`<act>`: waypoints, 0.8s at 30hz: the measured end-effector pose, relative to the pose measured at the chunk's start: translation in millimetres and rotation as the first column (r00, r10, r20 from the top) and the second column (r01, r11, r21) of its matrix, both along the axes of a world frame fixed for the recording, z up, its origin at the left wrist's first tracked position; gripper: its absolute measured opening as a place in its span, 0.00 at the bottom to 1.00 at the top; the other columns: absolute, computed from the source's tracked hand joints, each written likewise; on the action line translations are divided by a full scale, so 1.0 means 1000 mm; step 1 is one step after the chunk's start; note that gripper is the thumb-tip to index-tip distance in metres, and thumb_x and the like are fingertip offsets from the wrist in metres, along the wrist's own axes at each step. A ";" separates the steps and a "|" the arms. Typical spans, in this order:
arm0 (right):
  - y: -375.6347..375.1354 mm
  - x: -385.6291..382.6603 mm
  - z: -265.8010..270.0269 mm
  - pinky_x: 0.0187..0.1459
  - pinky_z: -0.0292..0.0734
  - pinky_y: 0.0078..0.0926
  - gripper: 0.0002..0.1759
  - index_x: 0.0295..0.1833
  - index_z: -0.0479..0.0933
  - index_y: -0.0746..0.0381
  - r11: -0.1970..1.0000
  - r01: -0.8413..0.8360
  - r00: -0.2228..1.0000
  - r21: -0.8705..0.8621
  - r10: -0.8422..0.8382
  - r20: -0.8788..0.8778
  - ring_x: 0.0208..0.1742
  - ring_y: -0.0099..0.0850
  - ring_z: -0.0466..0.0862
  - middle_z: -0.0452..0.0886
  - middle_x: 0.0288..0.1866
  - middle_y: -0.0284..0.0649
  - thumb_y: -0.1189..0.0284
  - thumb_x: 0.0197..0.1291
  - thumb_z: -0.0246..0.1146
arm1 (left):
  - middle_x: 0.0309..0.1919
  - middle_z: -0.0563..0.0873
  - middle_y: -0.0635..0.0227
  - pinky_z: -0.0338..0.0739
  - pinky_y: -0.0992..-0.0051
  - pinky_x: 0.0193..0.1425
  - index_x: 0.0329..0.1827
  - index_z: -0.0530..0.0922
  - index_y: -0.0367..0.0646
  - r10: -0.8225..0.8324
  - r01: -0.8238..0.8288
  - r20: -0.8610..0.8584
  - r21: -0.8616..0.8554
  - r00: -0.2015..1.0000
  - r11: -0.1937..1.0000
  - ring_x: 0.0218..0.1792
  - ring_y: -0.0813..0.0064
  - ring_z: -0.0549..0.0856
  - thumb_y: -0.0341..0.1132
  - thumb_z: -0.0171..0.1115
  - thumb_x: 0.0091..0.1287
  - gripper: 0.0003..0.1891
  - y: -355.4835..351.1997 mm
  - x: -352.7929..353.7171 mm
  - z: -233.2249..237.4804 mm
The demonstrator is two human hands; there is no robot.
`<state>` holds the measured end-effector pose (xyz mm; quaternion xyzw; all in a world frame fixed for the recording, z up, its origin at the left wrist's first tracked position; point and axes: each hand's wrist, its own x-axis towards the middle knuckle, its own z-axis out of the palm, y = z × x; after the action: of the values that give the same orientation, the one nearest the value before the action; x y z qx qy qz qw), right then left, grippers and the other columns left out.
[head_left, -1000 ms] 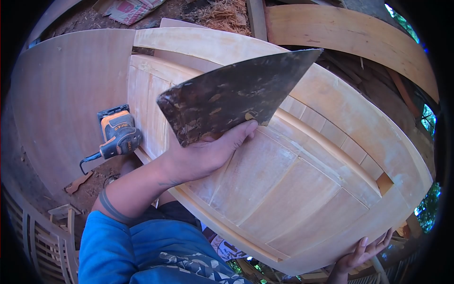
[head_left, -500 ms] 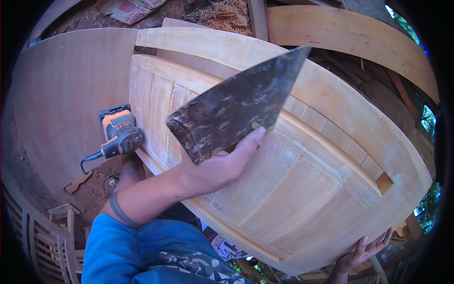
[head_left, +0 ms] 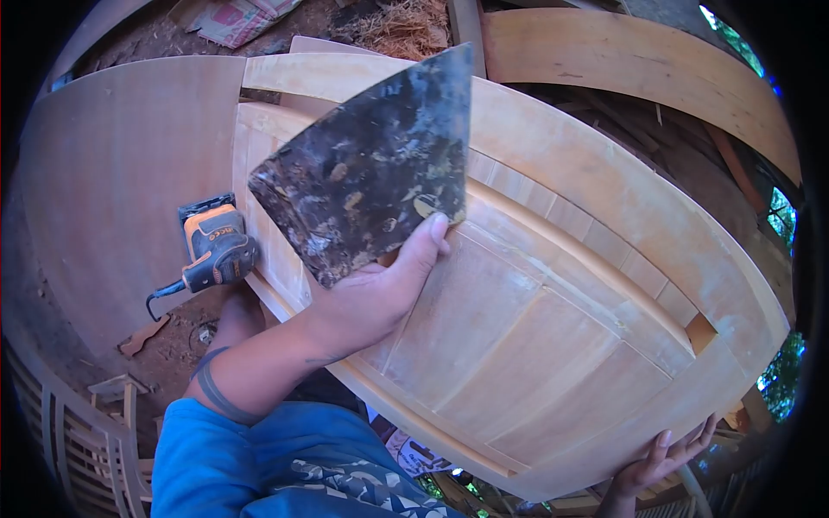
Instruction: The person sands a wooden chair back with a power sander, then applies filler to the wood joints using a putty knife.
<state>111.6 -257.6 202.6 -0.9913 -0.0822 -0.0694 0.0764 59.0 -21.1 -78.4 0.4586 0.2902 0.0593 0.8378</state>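
Observation:
My left hand (head_left: 380, 289) grips a dark, stained flat plate (head_left: 371, 160) by its lower edge, thumb lying along the near face. The plate has straight sides, a sharp upper corner and pale smears; its exact kind is not clear. It is raised over a large pale wooden panel (head_left: 518, 363) with a curved outer border, long slots and inset boards. Down at the lower right, my right hand (head_left: 652, 466) rests against the panel's edge with fingers spread. An orange and black electric sander (head_left: 216, 246) sits on the left, beside the panel's end.
A smooth, rounded wooden board (head_left: 129, 190) adjoins the panel on the left. Wood shavings (head_left: 406, 39) and a torn paper bag (head_left: 237, 19) lie on the ground behind. A curved wooden plank (head_left: 604, 52) spans the upper right, and a slatted wooden frame (head_left: 78, 427) stands lower left.
My left hand has moved left and turned the plate, so more of its dark face shows and its tip points upward. My right hand and the sander stay in place.

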 end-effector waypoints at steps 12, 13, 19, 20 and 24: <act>-0.001 0.000 0.001 0.71 0.44 0.43 0.42 0.72 0.47 0.64 1.000 -0.003 1.000 -0.018 0.003 0.002 0.74 0.43 0.52 0.50 0.74 0.52 0.62 0.56 0.56 | 0.31 0.83 0.72 0.77 0.81 0.41 0.38 0.79 0.41 -0.014 0.012 -0.021 -0.088 1.000 0.996 0.34 0.83 0.82 0.31 0.59 0.67 0.04 0.006 0.001 0.002; -0.001 0.000 0.000 0.71 0.44 0.43 0.42 0.72 0.47 0.64 1.000 -0.001 1.000 -0.015 0.002 0.004 0.74 0.43 0.52 0.50 0.74 0.52 0.62 0.56 0.56 | 0.31 0.83 0.72 0.77 0.81 0.41 0.38 0.79 0.41 0.001 -0.003 -0.030 -0.044 1.000 0.999 0.34 0.83 0.82 0.31 0.59 0.68 0.04 0.006 -0.001 0.001; -0.002 -0.001 -0.001 0.71 0.44 0.44 0.42 0.73 0.47 0.62 1.000 0.016 1.000 -0.009 -0.016 0.021 0.74 0.43 0.52 0.51 0.74 0.52 0.62 0.55 0.56 | 0.32 0.84 0.70 0.76 0.79 0.39 0.38 0.80 0.37 0.006 -0.003 0.052 -0.060 0.999 0.998 0.32 0.81 0.82 0.28 0.62 0.63 0.05 -0.004 0.002 0.007; -0.001 0.000 0.000 0.71 0.44 0.44 0.42 0.73 0.47 0.63 1.000 0.018 1.000 -0.008 -0.018 0.018 0.74 0.43 0.52 0.51 0.74 0.52 0.62 0.55 0.56 | 0.32 0.84 0.70 0.76 0.79 0.39 0.39 0.80 0.37 0.005 0.000 0.059 -0.080 0.998 0.997 0.32 0.81 0.82 0.28 0.63 0.63 0.05 -0.007 0.003 0.005; -0.001 0.000 0.000 0.71 0.44 0.44 0.42 0.73 0.47 0.63 1.000 0.012 1.000 0.004 -0.012 0.013 0.74 0.43 0.52 0.51 0.74 0.52 0.62 0.55 0.56 | 0.33 0.85 0.68 0.76 0.80 0.39 0.40 0.80 0.35 0.017 -0.017 -0.005 0.024 1.000 1.000 0.33 0.80 0.83 0.26 0.62 0.63 0.05 -0.002 0.001 0.001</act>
<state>112.0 -258.6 203.0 -0.9911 -0.0766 -0.0762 0.0772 60.0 -23.3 -77.2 0.4663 0.2956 0.0686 0.8310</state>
